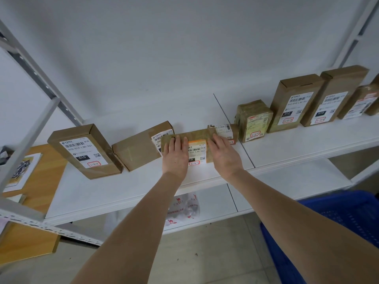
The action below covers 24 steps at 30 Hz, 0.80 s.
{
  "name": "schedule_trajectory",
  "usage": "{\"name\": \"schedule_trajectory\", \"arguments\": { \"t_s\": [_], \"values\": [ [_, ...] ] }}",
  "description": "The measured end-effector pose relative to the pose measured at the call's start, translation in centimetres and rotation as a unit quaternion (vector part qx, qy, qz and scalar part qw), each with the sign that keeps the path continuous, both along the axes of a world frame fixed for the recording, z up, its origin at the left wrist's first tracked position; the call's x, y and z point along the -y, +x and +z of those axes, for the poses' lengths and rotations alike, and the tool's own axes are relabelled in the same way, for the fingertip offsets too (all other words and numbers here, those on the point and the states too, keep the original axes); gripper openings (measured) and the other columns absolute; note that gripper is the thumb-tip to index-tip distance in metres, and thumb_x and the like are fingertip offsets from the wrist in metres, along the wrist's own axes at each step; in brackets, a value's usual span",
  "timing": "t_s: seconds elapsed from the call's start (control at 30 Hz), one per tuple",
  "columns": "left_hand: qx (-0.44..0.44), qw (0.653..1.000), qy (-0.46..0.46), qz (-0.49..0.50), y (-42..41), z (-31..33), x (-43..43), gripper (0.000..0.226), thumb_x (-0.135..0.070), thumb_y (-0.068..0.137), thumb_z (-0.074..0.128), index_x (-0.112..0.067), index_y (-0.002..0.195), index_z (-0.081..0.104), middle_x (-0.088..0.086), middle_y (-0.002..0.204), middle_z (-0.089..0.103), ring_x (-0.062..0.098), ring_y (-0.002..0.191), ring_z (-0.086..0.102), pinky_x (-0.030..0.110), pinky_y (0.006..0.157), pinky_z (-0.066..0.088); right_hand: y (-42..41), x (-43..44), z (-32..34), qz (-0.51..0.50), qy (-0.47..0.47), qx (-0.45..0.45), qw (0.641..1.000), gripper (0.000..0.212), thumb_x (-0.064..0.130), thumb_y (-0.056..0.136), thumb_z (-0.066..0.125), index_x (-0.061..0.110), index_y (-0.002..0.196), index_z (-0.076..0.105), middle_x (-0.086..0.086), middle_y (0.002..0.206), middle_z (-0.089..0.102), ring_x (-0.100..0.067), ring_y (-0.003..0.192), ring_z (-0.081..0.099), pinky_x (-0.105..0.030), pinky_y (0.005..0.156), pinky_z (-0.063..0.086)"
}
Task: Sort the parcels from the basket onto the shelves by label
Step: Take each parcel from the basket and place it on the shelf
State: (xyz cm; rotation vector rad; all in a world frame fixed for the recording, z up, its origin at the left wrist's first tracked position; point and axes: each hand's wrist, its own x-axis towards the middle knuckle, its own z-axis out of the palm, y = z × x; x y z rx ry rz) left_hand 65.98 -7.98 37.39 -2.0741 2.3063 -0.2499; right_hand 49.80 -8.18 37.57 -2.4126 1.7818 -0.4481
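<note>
A brown cardboard parcel [196,149] with a white and orange label stands on the white shelf [127,187], its label facing me. My left hand [175,155] lies flat on its left side, fingers straight. My right hand [223,154] lies flat on its right side, fingers straight. Left of it lean two brown boxes [85,150] [139,147]. Behind its right edge sits a small labelled box [224,131]. The blue basket [332,226] is at the lower right; its inside is mostly out of view.
Further right on the same shelf stand a taped greenish parcel [254,120] and several tall brown boxes [295,101]. A white plastic bag [184,210] lies on the lower shelf. A grey upright post [32,124] frames the left. A wooden board [41,181] stands behind it.
</note>
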Motion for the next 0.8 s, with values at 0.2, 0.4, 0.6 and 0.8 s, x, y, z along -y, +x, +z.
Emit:
{"name": "schedule_trajectory", "arguments": {
  "t_s": [0.2, 0.4, 0.6, 0.8],
  "values": [
    [-0.031, 0.999, 0.013, 0.004, 0.2, 0.3, 1.0, 0.072, -0.007, 0.094, 0.049, -0.01, 0.151, 0.006, 0.015, 0.157, 0.009, 0.032, 0.145, 0.007, 0.042, 0.12, 0.009, 0.3, 0.6, 0.0, -0.008, 0.028, 0.005, 1.0, 0.066, 0.002, 0.095, 0.045, 0.009, 0.152, 0.014, -0.008, 0.161, 0.009, -0.022, 0.148, 0.007, -0.03, 0.116, 0.022],
    [-0.04, 0.999, 0.031, 0.013, 0.3, 0.7, 1.9, 0.075, -0.006, 0.092, 0.052, -0.01, 0.151, 0.005, 0.014, 0.157, 0.008, 0.031, 0.146, 0.006, 0.042, 0.12, 0.01, 0.7, 1.6, 0.4, -0.014, 0.036, 0.011, 0.999, 0.067, 0.002, 0.095, 0.047, 0.01, 0.153, 0.015, -0.006, 0.161, 0.01, -0.021, 0.148, 0.008, -0.03, 0.117, 0.019],
    [-0.041, 0.998, 0.048, 0.018, 0.3, 0.8, 1.7, 0.079, -0.01, 0.092, 0.054, -0.011, 0.152, 0.002, 0.013, 0.158, 0.005, 0.031, 0.146, 0.004, 0.042, 0.12, 0.007, 0.5, 1.4, 0.8, -0.013, 0.05, -0.007, 0.999, 0.07, 0.005, 0.095, 0.049, 0.012, 0.153, 0.012, -0.004, 0.161, 0.006, -0.02, 0.148, 0.006, -0.03, 0.116, 0.021],
    [-0.048, 0.996, 0.074, 0.03, -0.2, 1.8, 1.5, 0.079, -0.015, 0.091, 0.052, -0.012, 0.151, 0.002, 0.012, 0.158, 0.002, 0.028, 0.146, 0.002, 0.042, 0.12, 0.009, 0.6, 1.5, 2.0, -0.013, 0.082, -0.033, 0.996, 0.073, 0.006, 0.092, 0.053, 0.012, 0.152, 0.011, -0.004, 0.161, 0.001, -0.019, 0.148, 0.004, -0.033, 0.116, 0.022]
  ]
}}
